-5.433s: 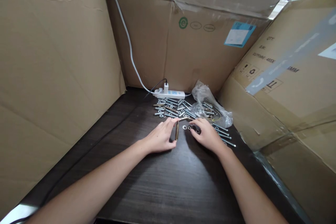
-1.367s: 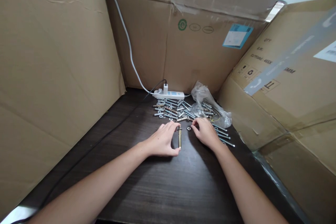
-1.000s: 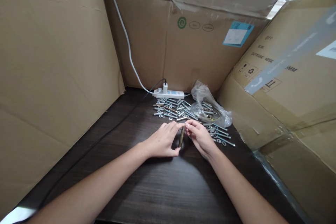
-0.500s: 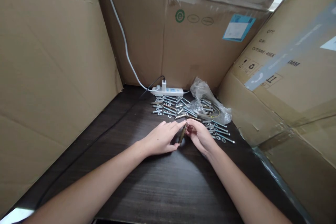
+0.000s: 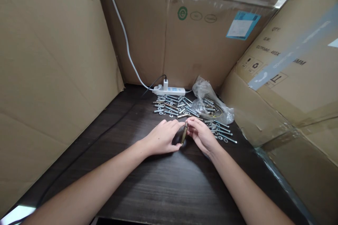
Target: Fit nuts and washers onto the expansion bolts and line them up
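Observation:
A brass-coloured metal sleeve [image 5: 184, 135] stands tilted between my two hands, above the dark table. My left hand [image 5: 164, 137] grips it from the left, with the thumb at its lower end and the index finger near its top. At the upper end, the fingertips of my right hand [image 5: 199, 134] are closed round a small part that is too small to make out. Just beyond my hands lie several bolts, sleeves, nuts and washers [image 5: 173, 105]. More long bolts and washers [image 5: 223, 132] lie right of my right hand.
Behind the hardware is a white power strip [image 5: 171, 91] with a plug and cables. A clear plastic bag [image 5: 204, 93] lies at the back right, over some hardware. Cardboard walls [image 5: 142, 42] enclose the table [image 5: 169, 186] at the left, back and right. A black cable [image 5: 105, 129] crosses the left side.
The sleeve's top has shifted slightly left, so it stands more upright. My right fingertips have moved slightly at its upper end. Both hands keep their hold.

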`<state>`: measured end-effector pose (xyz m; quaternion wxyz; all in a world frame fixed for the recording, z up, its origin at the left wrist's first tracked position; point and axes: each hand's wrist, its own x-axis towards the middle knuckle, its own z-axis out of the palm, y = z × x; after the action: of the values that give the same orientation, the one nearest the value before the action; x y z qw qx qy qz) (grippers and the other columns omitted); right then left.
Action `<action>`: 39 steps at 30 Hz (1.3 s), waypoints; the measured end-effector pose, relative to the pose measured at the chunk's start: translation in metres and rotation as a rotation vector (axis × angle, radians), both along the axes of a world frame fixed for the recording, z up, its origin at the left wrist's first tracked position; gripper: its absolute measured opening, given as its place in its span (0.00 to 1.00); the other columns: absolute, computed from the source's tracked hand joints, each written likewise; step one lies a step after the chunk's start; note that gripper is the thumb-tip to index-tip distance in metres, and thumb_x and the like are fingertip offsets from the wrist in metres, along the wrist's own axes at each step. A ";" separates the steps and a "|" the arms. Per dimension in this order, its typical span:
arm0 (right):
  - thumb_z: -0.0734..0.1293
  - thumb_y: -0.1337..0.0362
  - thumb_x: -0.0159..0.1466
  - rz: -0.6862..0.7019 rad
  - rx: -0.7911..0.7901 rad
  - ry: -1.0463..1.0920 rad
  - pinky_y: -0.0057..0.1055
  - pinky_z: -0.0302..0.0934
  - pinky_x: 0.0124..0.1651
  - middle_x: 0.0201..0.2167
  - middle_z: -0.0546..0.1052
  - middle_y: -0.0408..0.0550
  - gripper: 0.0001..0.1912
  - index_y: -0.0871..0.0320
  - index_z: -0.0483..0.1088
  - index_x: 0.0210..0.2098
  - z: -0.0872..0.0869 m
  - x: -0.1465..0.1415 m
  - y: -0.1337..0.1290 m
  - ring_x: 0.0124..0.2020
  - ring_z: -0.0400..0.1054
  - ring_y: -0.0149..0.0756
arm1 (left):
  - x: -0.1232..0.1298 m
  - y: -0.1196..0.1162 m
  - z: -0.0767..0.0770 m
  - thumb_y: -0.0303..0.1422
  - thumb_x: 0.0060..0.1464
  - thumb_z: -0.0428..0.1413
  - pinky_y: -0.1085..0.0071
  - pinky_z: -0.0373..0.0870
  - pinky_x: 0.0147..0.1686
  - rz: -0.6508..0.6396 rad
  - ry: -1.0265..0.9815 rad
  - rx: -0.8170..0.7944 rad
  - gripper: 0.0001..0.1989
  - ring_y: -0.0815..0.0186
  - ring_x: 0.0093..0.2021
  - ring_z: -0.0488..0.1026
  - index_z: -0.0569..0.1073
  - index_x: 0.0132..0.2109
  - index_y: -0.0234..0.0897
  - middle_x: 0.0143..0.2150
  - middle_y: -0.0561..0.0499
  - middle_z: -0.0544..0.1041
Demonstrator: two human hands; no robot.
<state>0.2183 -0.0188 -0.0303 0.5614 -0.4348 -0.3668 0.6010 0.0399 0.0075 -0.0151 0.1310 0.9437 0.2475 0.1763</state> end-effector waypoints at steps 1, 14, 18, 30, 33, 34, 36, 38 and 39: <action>0.70 0.60 0.54 0.003 0.008 0.005 0.24 0.57 0.29 0.27 0.68 0.40 0.08 0.57 0.69 0.30 0.000 0.000 0.000 0.27 0.61 0.27 | 0.000 0.000 0.000 0.36 0.49 0.57 0.64 0.61 0.43 0.012 -0.008 -0.002 0.28 0.56 0.48 0.67 0.58 0.56 0.38 0.48 0.45 0.70; 0.72 0.60 0.54 0.090 0.026 -0.009 0.24 0.60 0.35 0.28 0.73 0.42 0.10 0.58 0.76 0.33 -0.001 -0.004 -0.002 0.29 0.63 0.26 | -0.001 -0.001 0.001 0.35 0.47 0.56 0.63 0.61 0.45 0.045 -0.042 0.010 0.33 0.56 0.50 0.66 0.54 0.59 0.37 0.52 0.43 0.67; 0.71 0.59 0.56 0.134 0.004 -0.001 0.23 0.61 0.33 0.28 0.74 0.43 0.10 0.57 0.75 0.36 -0.001 -0.003 -0.002 0.28 0.65 0.25 | 0.000 -0.001 0.000 0.35 0.47 0.56 0.63 0.62 0.46 0.032 -0.051 0.004 0.35 0.56 0.50 0.65 0.53 0.60 0.36 0.51 0.43 0.67; 0.66 0.56 0.59 0.081 0.109 -0.327 0.28 0.61 0.31 0.32 0.75 0.47 0.12 0.58 0.74 0.36 -0.004 0.005 0.001 0.32 0.69 0.34 | -0.001 0.003 -0.007 0.37 0.45 0.60 0.61 0.63 0.44 0.055 -0.033 0.058 0.33 0.55 0.49 0.66 0.55 0.56 0.37 0.49 0.44 0.66; 0.62 0.60 0.61 -0.129 0.300 -0.867 0.33 0.62 0.36 0.33 0.76 0.48 0.10 0.57 0.73 0.35 -0.005 0.024 0.005 0.34 0.69 0.38 | -0.002 0.005 -0.009 0.38 0.45 0.60 0.60 0.64 0.44 0.086 -0.017 0.076 0.34 0.53 0.49 0.65 0.54 0.56 0.37 0.50 0.43 0.65; 0.62 0.62 0.61 -0.165 0.353 -1.034 0.35 0.61 0.38 0.33 0.76 0.48 0.09 0.57 0.73 0.35 -0.006 0.029 0.006 0.34 0.69 0.38 | -0.002 0.005 -0.010 0.37 0.45 0.60 0.60 0.64 0.44 0.092 -0.010 0.077 0.35 0.53 0.49 0.65 0.54 0.57 0.37 0.50 0.43 0.64; 0.62 0.64 0.60 -0.160 0.420 -1.287 0.36 0.61 0.41 0.33 0.76 0.48 0.08 0.57 0.73 0.34 -0.009 0.037 0.008 0.35 0.68 0.39 | -0.003 0.006 -0.011 0.37 0.45 0.61 0.61 0.64 0.44 0.099 -0.001 0.074 0.35 0.54 0.49 0.65 0.54 0.57 0.37 0.51 0.43 0.64; 0.63 0.65 0.59 -0.121 0.448 -1.446 0.36 0.60 0.44 0.35 0.75 0.48 0.08 0.57 0.73 0.36 -0.011 0.040 0.009 0.38 0.67 0.40 | -0.003 0.006 -0.011 0.36 0.46 0.60 0.61 0.64 0.44 0.099 0.005 0.067 0.35 0.54 0.49 0.65 0.53 0.57 0.36 0.51 0.43 0.64; 0.63 0.65 0.59 -0.103 0.450 -1.506 0.36 0.60 0.45 0.36 0.75 0.49 0.08 0.57 0.73 0.37 -0.012 0.040 0.009 0.40 0.66 0.41 | -0.003 0.007 -0.011 0.36 0.46 0.60 0.61 0.64 0.44 0.097 0.007 0.067 0.35 0.54 0.50 0.65 0.53 0.57 0.36 0.51 0.43 0.63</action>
<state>0.2580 -0.0103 -0.0425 0.2637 -0.6173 -0.7407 0.0291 0.0367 0.0140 -0.0260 0.0898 0.9351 0.2872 0.1871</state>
